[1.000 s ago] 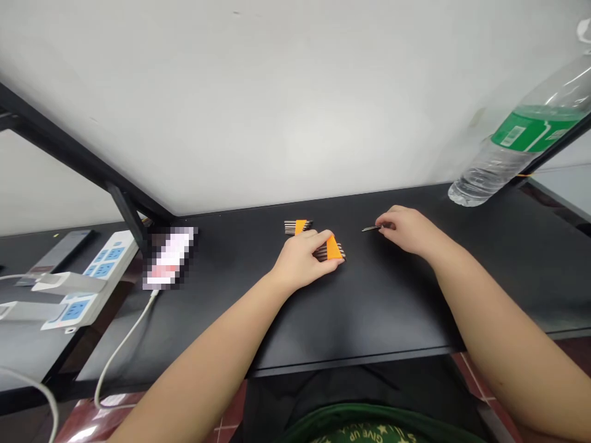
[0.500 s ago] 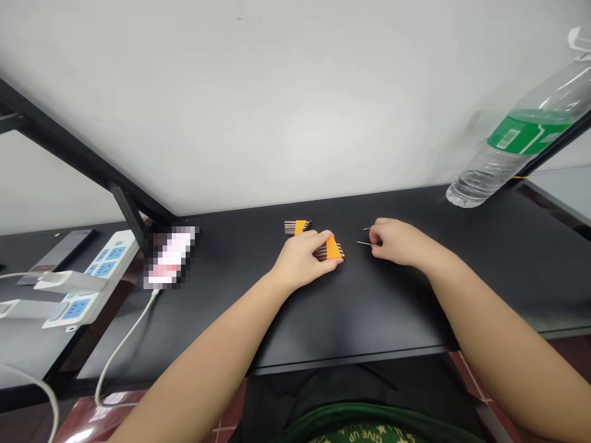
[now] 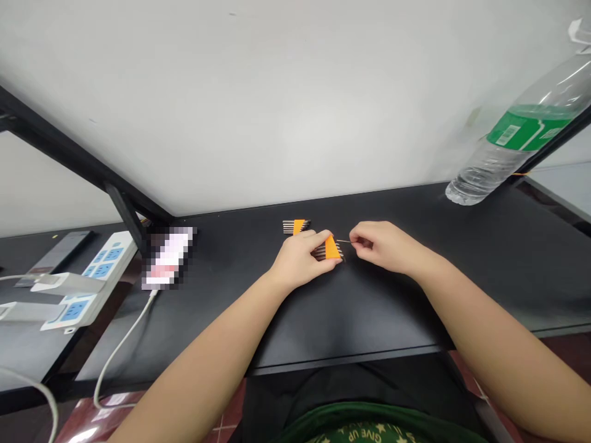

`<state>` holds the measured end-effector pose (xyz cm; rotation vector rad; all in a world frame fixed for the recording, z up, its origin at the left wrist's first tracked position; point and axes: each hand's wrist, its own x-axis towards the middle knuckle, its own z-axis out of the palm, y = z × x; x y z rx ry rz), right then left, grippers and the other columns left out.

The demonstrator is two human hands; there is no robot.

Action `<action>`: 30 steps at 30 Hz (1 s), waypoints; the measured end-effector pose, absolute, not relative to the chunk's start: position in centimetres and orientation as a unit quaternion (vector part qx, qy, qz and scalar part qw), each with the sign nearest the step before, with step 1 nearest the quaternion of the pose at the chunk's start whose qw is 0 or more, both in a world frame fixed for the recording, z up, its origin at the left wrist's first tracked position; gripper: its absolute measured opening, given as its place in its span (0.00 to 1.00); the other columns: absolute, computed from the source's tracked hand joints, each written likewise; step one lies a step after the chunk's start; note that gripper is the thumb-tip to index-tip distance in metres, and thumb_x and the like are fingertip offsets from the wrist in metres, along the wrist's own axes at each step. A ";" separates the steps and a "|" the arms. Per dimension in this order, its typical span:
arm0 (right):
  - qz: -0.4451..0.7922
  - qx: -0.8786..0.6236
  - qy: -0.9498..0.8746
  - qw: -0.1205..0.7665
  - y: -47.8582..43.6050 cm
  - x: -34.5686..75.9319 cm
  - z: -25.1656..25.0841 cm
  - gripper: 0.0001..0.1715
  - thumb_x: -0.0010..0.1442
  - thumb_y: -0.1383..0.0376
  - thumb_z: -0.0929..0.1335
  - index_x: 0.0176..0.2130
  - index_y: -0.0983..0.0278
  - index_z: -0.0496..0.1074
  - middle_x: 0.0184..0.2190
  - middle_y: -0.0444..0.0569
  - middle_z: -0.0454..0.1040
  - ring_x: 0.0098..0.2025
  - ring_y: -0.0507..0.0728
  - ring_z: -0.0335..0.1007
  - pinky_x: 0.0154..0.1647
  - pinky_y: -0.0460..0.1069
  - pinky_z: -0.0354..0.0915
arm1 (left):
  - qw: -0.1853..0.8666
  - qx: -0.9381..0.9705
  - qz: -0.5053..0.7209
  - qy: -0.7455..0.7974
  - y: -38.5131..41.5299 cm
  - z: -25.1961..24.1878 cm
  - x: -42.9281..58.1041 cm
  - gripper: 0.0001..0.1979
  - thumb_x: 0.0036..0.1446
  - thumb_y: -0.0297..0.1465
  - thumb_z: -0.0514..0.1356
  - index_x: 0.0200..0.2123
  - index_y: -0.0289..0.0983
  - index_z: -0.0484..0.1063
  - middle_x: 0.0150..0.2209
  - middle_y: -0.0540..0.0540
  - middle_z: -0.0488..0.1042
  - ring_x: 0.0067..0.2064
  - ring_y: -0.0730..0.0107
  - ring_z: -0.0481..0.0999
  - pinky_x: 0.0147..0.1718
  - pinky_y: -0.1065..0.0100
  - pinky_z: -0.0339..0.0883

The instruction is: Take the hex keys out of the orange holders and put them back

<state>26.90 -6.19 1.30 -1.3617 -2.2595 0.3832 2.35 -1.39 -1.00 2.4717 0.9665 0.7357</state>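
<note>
My left hand [image 3: 299,255] is closed around an orange holder [image 3: 332,247], thumb at its near edge and forefinger at its far edge. Several thin metal rods stick out of both sides of that holder; their exact kind is too small to make out. My right hand [image 3: 381,245] pinches one slim metal rod [image 3: 344,240], whose free tip points left at the holder's upper right corner. Whether the tip touches the holder, I cannot tell. Just beyond my left fingers lies a second orange holder [image 3: 298,226] with several similar rods.
A large water bottle [image 3: 508,144] with a green label stands at the back right of the black table [image 3: 360,320]. On the left are a charging phone [image 3: 170,255], its white cable [image 3: 120,347], a power strip [image 3: 99,277] and a black metal frame [image 3: 124,212]. A wall backs the table.
My right hand has moved left with the thin metal rod, bringing its tip to the orange holder. My left hand keeps its grip in place. Another small rod beside my right fingers no longer shows.
</note>
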 end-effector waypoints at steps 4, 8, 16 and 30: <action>0.125 -0.464 -0.838 0.259 -6.1 26.8 1.1 0.07 0.63 0.72 0.65 0.33 0.62 0.71 0.31 0.45 0.71 0.31 0.52 0.65 0.34 0.47 0.59 | 0.192 0.881 0.260 0.345 -1.4 -1.0 2.4 0.21 0.53 0.41 0.71 0.49 0.42 0.76 0.33 0.52 0.73 0.34 0.70 0.72 0.37 0.68 0.68; 0.099 -0.456 -0.846 0.258 -6.1 27.0 1.1 0.08 0.66 0.71 0.64 0.36 0.63 0.72 0.33 0.46 0.71 0.32 0.53 0.66 0.34 0.47 0.60 | 0.194 0.883 0.256 0.343 -1.4 -1.0 2.4 0.21 0.53 0.42 0.70 0.49 0.43 0.76 0.33 0.52 0.73 0.34 0.70 0.72 0.36 0.68 0.67; -0.008 -0.469 -0.855 0.223 -7.3 25.9 1.1 0.14 0.70 0.70 0.62 0.39 0.62 0.76 0.41 0.51 0.74 0.30 0.52 0.64 0.31 0.49 0.59 | 0.162 0.903 0.241 0.318 -1.5 -0.6 2.5 0.13 0.54 0.42 0.69 0.35 0.40 0.73 0.28 0.53 0.67 0.31 0.70 0.67 0.32 0.68 0.62; 0.524 -0.464 -0.586 0.408 -5.9 23.9 -0.1 0.05 0.59 0.67 0.70 0.38 0.63 0.76 0.33 0.45 0.76 0.29 0.51 0.71 0.34 0.50 0.71 | 0.138 0.922 0.250 0.261 -1.4 -0.7 2.5 0.11 0.57 0.40 0.66 0.39 0.40 0.74 0.31 0.49 0.72 0.34 0.66 0.71 0.36 0.65 0.65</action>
